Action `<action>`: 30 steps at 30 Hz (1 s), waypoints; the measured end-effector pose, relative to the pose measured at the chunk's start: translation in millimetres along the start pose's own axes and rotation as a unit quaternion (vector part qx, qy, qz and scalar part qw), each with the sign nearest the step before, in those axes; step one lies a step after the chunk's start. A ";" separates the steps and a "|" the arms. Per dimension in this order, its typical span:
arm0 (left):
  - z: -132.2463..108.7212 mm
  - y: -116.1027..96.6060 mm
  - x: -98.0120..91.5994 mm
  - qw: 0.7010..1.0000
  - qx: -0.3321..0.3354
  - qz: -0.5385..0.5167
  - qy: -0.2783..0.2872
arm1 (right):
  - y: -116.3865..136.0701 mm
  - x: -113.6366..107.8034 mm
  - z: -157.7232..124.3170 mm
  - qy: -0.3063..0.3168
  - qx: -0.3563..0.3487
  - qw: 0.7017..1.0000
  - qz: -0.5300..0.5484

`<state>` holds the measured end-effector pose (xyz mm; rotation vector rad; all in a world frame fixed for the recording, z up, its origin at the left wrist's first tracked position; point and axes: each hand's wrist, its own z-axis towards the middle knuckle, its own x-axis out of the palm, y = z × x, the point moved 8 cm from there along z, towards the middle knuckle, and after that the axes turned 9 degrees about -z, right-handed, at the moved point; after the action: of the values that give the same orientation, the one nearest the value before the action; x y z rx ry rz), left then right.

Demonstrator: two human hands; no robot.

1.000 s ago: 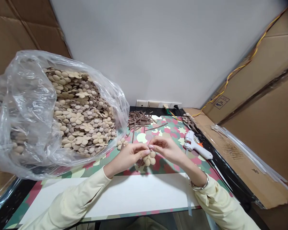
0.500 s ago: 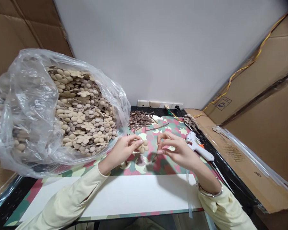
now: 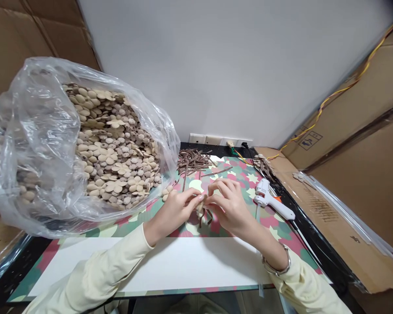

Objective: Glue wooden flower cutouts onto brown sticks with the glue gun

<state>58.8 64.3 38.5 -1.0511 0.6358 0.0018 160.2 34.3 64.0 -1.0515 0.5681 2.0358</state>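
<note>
Right hand (image 3: 232, 208) has closed in on left hand (image 3: 173, 213), both pinching beige flower (image 3: 199, 210) between them, likely for steadiness.

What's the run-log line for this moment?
left hand: pinching flower | right hand: at flower, grip unclear | strips: dangling below hands | glue gun: right of hands | bag: left of hands

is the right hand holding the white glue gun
No, the white glue gun lies apart from the right hand, which is close to the left hand at a small beige piece.
</note>
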 end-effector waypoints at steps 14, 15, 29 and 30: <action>-0.4 11.8 1.7 0.995 -0.065 -0.071 0.010 | -8.2 2.9 0.2 -0.017 0.050 0.999 0.006; -0.4 14.3 3.2 0.991 -0.083 -0.103 0.020 | -11.0 3.1 0.2 -0.013 0.062 0.998 0.019; 0.8 17.8 15.0 0.936 -0.169 -0.289 0.105 | -35.1 32.2 -10.6 0.153 0.275 0.769 0.557; 1.6 19.1 12.7 0.938 -0.168 -0.289 0.093 | -37.1 31.4 -12.2 0.153 0.290 0.760 0.562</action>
<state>64.4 71.7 17.5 -1.5548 0.4834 -0.5236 183.7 62.1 29.7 -0.6572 2.2748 2.2833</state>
